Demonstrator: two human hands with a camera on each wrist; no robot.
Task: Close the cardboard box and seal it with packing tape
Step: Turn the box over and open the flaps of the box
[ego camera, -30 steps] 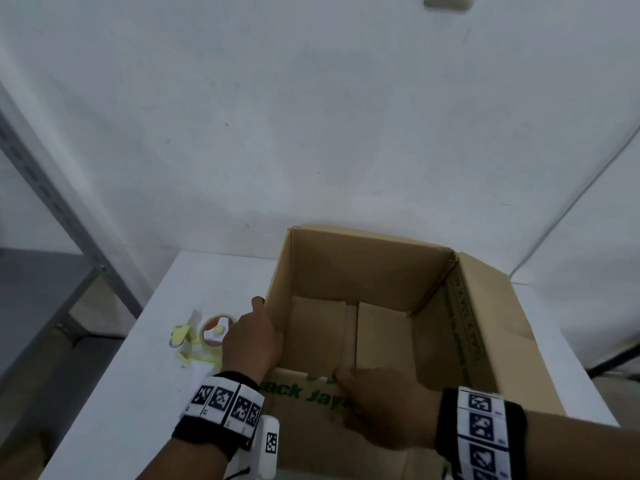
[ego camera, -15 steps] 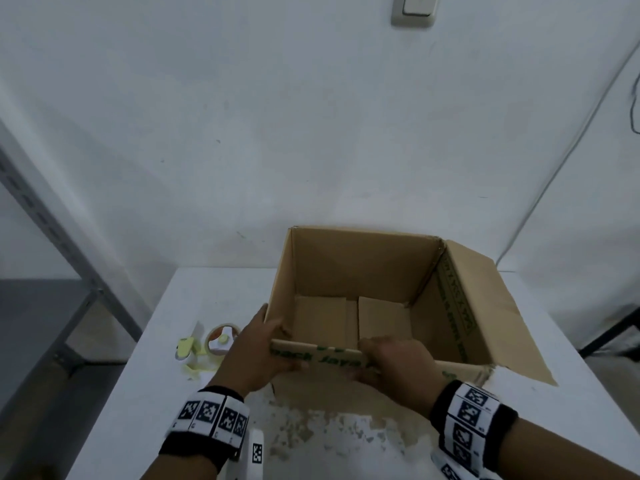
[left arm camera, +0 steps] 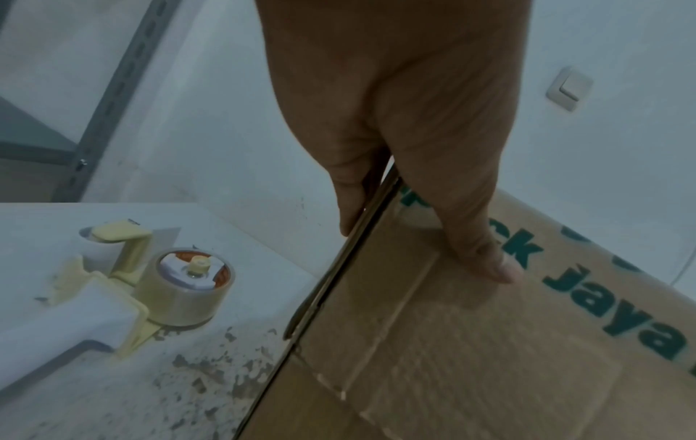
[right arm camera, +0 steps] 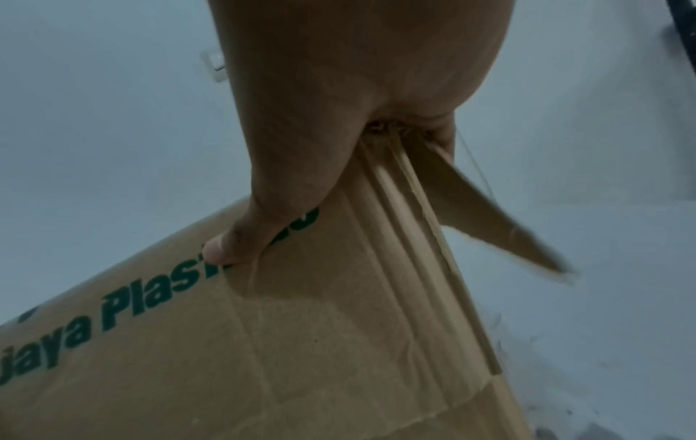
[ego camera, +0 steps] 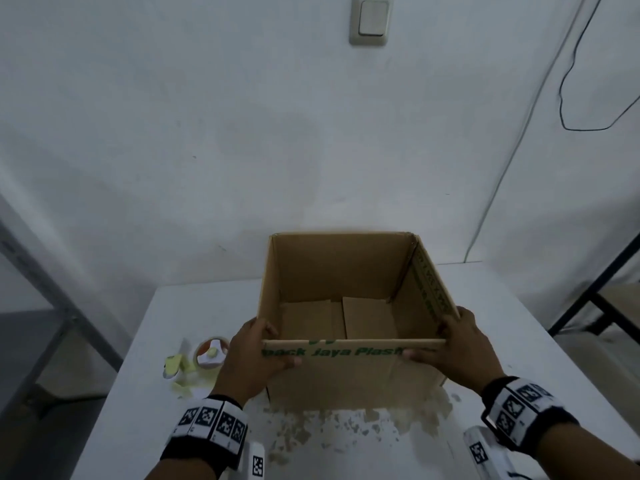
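Observation:
An open brown cardboard box (ego camera: 346, 268) with green lettering stands on the white table (ego camera: 194, 306). Its near flap (ego camera: 346, 352) stands upright. My left hand (ego camera: 252, 358) grips the near left corner, thumb (left arm camera: 489, 253) on the printed face (left arm camera: 471, 342) and fingers round the side. At the near right corner my right hand (ego camera: 457, 348) grips too, its thumb (right arm camera: 241, 238) on the lettering (right arm camera: 158, 297) and its fingers holding the right flap (ego camera: 433, 285) up. A tape dispenser with a clear roll (ego camera: 211, 353) lies on the table left of the box, close to my left hand; it also shows in the left wrist view (left arm camera: 184, 285).
The table top is chipped and flaking (ego camera: 346, 424) along its near part. A white wall with a light switch (ego camera: 370, 20) and a hanging cable (ego camera: 568, 98) stands right behind the box. A grey metal shelf frame (ego camera: 52, 292) is at the left, a black frame (ego camera: 595, 299) at the right.
Both hands slid apart from the middle of the near flap to the box's two near corners. The near flap rose upright and the right flap swung up from its splayed position.

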